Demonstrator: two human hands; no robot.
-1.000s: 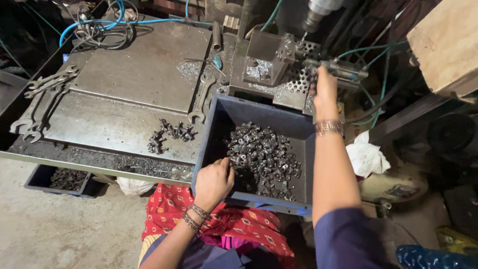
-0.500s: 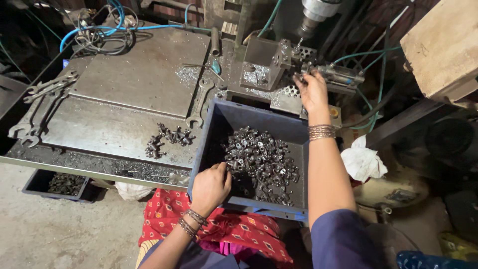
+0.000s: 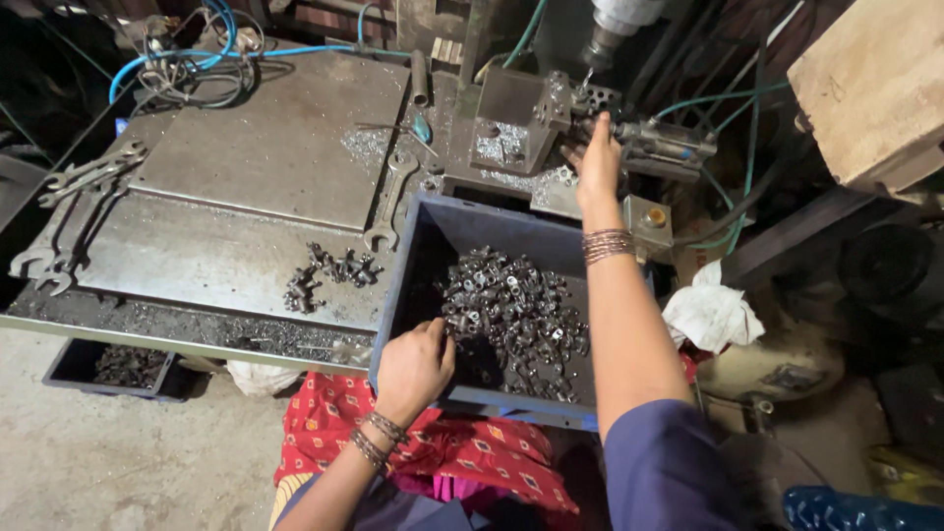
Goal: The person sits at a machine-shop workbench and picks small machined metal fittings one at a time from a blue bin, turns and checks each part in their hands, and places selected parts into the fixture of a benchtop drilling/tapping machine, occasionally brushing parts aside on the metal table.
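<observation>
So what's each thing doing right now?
Left hand: in the bin, fingers on the metal parts.
Right hand: stretched out, touching the machine clamp.
Bin: open, partly full.
Metal parts: heaped loose.
Small pile: scattered on the table.
Wrenches: lying flat.
Rag: crumpled.
</observation>
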